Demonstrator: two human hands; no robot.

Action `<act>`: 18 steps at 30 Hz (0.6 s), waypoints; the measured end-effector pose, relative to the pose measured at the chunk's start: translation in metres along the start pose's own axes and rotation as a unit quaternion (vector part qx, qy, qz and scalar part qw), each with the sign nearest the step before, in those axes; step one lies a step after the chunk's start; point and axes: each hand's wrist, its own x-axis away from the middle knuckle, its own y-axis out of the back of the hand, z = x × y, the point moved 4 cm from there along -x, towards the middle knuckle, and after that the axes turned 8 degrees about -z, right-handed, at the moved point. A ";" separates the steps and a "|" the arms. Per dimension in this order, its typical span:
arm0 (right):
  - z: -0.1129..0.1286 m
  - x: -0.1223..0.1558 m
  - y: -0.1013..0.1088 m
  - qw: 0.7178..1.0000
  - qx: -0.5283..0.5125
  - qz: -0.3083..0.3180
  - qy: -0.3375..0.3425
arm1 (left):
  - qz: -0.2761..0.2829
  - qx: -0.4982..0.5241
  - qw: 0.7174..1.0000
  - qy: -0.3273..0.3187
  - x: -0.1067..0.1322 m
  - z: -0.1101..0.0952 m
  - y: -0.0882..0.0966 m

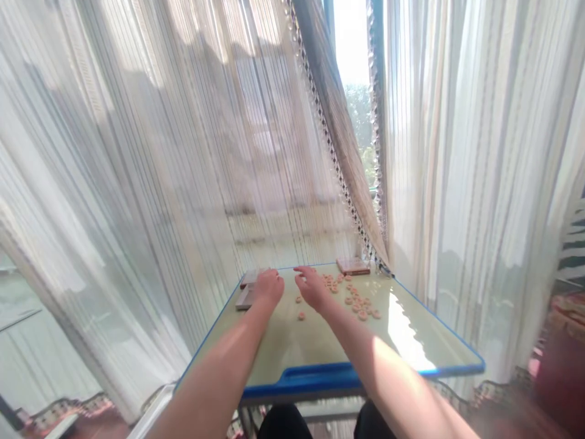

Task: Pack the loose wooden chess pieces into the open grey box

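Note:
My left hand (270,285) is over the far left part of the table, beside a flat, light-topped box (245,297). Its fingers look curled together, and whatever they hold, if anything, is hidden. To its right, my right hand (309,288) reaches over the table with thumb and fingers apart, and nothing shows between them. Close to the right hand lie several small round wooden discs (362,314), like board game pieces, scattered mostly to its right. A single disc (301,316) sits nearer me, between my forearms; any markings are too small to read.
The pale table (283,347) has a raised blue edge (320,373). A flat reddish box (353,266) lies at the far right corner, and another box (249,278) at the far left. Sheer curtains (192,152) hang close behind the table, and my knees (284,422) are under its front.

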 end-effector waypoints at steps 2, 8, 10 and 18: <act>0.013 0.006 -0.022 0.997 -0.048 -0.054 -0.020 | 0.006 -0.011 1.000 0.016 0.006 0.015 -0.004; 0.004 0.035 -0.066 0.996 0.009 -0.076 -0.051 | 0.023 0.049 0.993 0.104 0.026 0.056 -0.009; -0.004 0.042 -0.073 0.997 0.023 -0.050 -0.048 | 0.013 0.066 0.991 0.120 0.031 0.071 -0.007; 0.000 0.053 -0.093 0.975 0.161 0.149 0.032 | 0.025 0.064 0.980 0.187 0.038 0.132 -0.016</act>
